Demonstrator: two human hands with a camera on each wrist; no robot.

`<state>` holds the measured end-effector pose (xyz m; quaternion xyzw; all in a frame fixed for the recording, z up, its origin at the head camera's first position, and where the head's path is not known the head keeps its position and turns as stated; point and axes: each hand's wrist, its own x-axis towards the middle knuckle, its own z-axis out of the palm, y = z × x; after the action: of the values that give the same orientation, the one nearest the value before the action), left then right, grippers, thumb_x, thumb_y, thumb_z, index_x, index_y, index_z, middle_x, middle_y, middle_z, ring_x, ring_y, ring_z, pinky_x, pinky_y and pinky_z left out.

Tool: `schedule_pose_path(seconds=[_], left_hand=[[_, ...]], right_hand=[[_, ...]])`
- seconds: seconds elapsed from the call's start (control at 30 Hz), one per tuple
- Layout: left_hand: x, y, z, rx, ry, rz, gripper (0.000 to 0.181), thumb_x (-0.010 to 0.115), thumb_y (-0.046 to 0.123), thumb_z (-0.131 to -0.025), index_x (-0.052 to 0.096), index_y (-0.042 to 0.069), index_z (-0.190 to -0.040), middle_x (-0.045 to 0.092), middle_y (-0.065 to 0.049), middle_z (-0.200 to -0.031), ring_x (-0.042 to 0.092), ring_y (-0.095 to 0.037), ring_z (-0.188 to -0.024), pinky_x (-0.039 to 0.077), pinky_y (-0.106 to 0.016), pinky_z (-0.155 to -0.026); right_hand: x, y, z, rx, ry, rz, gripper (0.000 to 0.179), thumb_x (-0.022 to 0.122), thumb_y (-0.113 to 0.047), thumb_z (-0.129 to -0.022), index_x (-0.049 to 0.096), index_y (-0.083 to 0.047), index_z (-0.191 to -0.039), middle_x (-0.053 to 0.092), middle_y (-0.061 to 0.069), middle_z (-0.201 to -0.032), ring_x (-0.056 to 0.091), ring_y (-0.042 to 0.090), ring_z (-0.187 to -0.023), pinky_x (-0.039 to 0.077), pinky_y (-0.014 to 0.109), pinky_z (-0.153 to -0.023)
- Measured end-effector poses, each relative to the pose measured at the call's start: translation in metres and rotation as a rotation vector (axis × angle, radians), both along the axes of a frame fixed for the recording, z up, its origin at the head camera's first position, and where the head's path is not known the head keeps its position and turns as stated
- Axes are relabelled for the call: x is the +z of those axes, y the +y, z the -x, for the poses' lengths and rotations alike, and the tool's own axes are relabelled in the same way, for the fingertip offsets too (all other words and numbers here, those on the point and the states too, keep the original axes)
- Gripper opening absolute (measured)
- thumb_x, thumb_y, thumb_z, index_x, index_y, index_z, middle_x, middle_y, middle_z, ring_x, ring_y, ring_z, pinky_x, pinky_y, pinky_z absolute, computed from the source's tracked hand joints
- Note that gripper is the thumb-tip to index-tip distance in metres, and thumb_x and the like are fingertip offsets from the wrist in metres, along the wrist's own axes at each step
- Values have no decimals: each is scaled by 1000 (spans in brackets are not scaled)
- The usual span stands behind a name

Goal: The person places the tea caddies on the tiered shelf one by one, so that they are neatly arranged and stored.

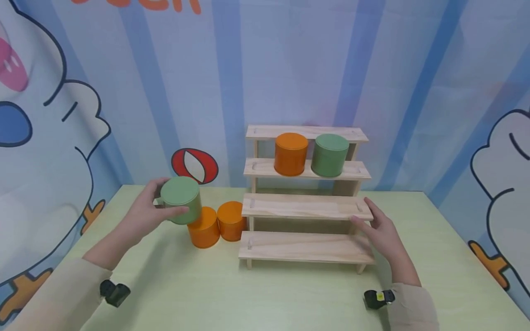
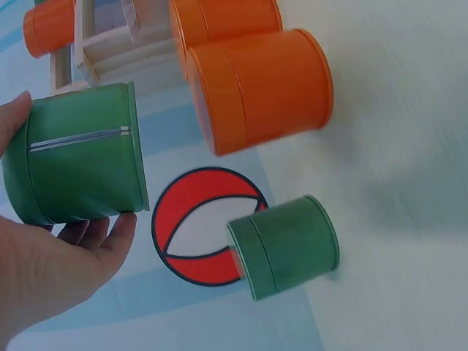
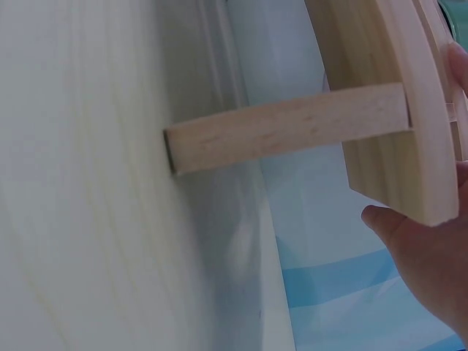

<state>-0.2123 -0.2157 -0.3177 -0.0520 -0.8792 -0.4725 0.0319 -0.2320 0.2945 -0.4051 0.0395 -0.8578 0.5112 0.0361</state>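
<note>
My left hand [image 1: 142, 209] grips a green lidded canister [image 1: 181, 200] above the table, left of a stepped wooden shelf [image 1: 306, 248]. In the left wrist view, the fingers and thumb of that hand wrap round the canister [image 2: 84, 157], which has a silvery line along its side. Two orange canisters [image 1: 204, 232] [image 1: 231, 220] stand on the table beside the shelf. Another green canister [image 2: 287, 246] on the table shows only in the left wrist view. My right hand [image 1: 383, 234] holds the right end of the shelf's second step from the bottom, thumb at the front edge.
On the shelf's third step stand an orange canister [image 1: 291, 155] and a green canister [image 1: 330, 155] side by side. A pale table [image 1: 290, 299] bears everything. Behind it hangs a blue striped cloth [image 1: 285, 69] with cartoon prints.
</note>
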Motion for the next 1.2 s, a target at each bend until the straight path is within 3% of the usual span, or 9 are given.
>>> schedule_pose_path(seconds=[0.4,0.73,1.0,1.2], left_hand=[[5,25,0,-50,-16,-42,88,78,29,-81,26,5,-147,38,-16,-143,35,-36,-132,33,-58,-108],[5,52,3,-86,-39,-118,86,79,24,-80,27,11,-147,41,-12,-140,41,-33,-126,48,-50,-96],[5,76,5,-148,-8,-196,80,80,20,-79,34,10,-143,45,-11,-136,41,-29,-126,44,-48,-101],[5,95,8,-162,-19,-205,81,82,22,-77,35,12,-143,47,-9,-135,46,-29,-122,48,-47,-96]], right_hand=[[0,0,0,-6,3,1,86,60,-40,-95,5,-13,-156,17,22,-157,24,41,-142,29,54,-111],[-1,0,1,-8,-8,6,87,60,-41,-94,5,-13,-156,18,22,-157,24,40,-142,29,54,-111],[0,0,1,-16,-6,-5,88,60,-42,-94,5,-13,-156,18,22,-157,23,41,-142,29,55,-111],[0,0,0,-7,1,-7,86,59,-40,-95,5,-13,-156,18,23,-157,25,41,-141,30,54,-110]])
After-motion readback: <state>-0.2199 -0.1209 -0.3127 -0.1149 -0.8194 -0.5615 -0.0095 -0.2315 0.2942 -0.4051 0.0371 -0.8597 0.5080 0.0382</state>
